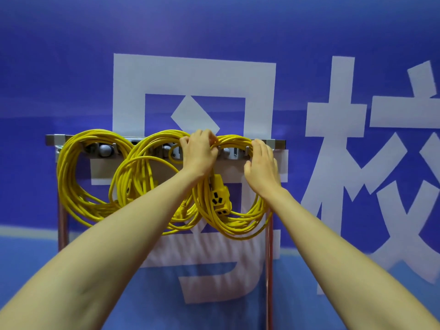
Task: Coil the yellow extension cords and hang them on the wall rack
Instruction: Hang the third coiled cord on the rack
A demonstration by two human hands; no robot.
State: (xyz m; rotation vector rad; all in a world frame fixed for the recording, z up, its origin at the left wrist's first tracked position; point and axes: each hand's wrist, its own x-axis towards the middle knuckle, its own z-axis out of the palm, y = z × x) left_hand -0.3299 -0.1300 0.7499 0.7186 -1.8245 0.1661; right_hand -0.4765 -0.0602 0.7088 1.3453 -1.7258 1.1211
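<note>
Three yellow cord coils hang side by side on a grey metal rack (pixel 51 140). The left coil (pixel 69 184) and the middle coil (pixel 133 184) hang free. At the top of the right coil (pixel 238 225), my left hand (pixel 198 152) grips the bundled strands with curled fingers. My right hand (pixel 262 163) lies over the coil's right shoulder, fingers bent around the strands at the rail's right end. A yellow multi-socket end (pixel 220 198) dangles inside the right coil.
The rack sits on a frame with two reddish metal uprights, the left upright (pixel 62 225) and the right upright (pixel 269 270), in front of a blue wall (pixel 71 67) with large white characters. Grey hooks and knobs (pixel 104 150) line the rail.
</note>
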